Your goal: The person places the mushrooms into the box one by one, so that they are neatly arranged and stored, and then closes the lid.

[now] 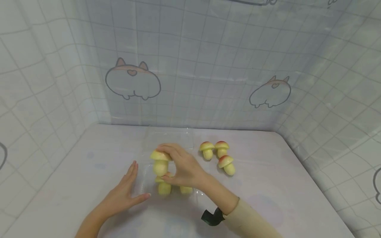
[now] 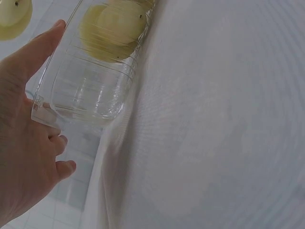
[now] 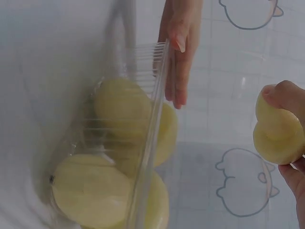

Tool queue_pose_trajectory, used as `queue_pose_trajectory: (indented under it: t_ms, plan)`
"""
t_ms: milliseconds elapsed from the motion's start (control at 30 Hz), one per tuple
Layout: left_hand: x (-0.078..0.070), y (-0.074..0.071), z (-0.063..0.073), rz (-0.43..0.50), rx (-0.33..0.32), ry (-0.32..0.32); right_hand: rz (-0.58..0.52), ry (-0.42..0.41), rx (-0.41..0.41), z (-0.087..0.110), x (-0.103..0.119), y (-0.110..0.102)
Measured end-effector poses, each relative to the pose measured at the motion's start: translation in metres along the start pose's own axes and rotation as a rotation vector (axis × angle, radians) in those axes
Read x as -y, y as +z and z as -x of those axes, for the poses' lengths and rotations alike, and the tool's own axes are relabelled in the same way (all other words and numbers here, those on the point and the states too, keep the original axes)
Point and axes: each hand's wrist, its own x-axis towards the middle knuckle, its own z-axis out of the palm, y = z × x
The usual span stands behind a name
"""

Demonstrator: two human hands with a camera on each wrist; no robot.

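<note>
I have the right hand (image 1: 187, 168) grasping one mushroom-shaped piece (image 1: 161, 163), with fingers on the cap and thumb low on the stem. This end-to-end grip presumably keeps the piece upright and the stem sides unobstructed. The held piece is above the left part of the clear box (image 2: 90, 95), apart from it.

I read the left hand (image 1: 123, 193) as released: its fingers are extended along the left side of the box and its thumb reaches toward the near left corner. It grasps nothing; this position probably serves to steady the light container. I cannot confirm firm contact from these views.

The lid (image 1: 169, 137) lies folded back at the far side, leaving the box accessible from above. Inside, a left boxed piece (image 1: 164, 188) and a right boxed piece (image 1: 186, 190) show along the near side; the right hand hides part of the interior. To the right of the box, a far left piece (image 1: 206, 151), a far right piece (image 1: 222, 150) and a near piece (image 1: 227, 164) form a loose cluster on the surface (image 1: 268, 165), within easy reach of the right hand.

Materials: the box is thin transparent plastic with ribbed walls. The pieces appear smooth, with domed yellow caps, red on top, and rounded pale-yellow stems.
</note>
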Motion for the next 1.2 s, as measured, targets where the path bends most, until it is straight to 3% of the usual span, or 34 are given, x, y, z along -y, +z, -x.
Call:
queue_pose_trajectory:
  t_ms: [333,833,1200]
  plan:
    - [0.001,0.000,0.001,-0.006,0.005,-0.014,-0.008,0.017,0.047,-0.004,0.003,0.018]
    - [0.002,0.002,0.001,0.013,0.008,0.003,0.058,0.128,0.272,0.000,0.002,0.054]
    - [0.001,0.001,0.001,0.050,0.015,-0.013,0.106,0.168,0.413,-0.004,0.010,0.067]
